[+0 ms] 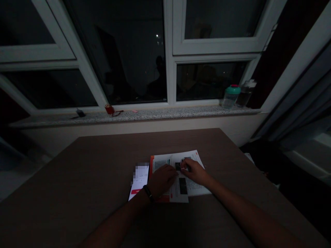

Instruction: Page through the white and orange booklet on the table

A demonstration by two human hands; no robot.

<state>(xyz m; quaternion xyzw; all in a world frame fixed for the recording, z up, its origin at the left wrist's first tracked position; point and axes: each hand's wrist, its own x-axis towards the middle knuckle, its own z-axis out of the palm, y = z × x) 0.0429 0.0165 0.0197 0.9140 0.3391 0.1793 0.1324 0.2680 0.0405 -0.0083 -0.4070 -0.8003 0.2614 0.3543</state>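
Note:
An open booklet [176, 196] with printed text, dark pictures and red-orange edges lies on the table in front of me. My left hand [163, 178], a dark band on its wrist, rests across the left part of the pages with its fingers stretched out. Over the right part, my right hand [194, 171] has its fingers curled in a pinch near a dark picture. Whatever is between those fingertips is too small and dim to make out. Left of the booklet, close to my left hand, is a phone [141, 179] with its screen lit, partly blurred out.
The brown table [108, 165] reaches toward a speckled windowsill [155, 113]. On the sill stand a teal-lidded bottle [231, 96], a clear bottle [245, 94], a small red object [109, 109] and a small dark object [80, 112]. A curtain [297, 100] hangs at the right. The room is dim.

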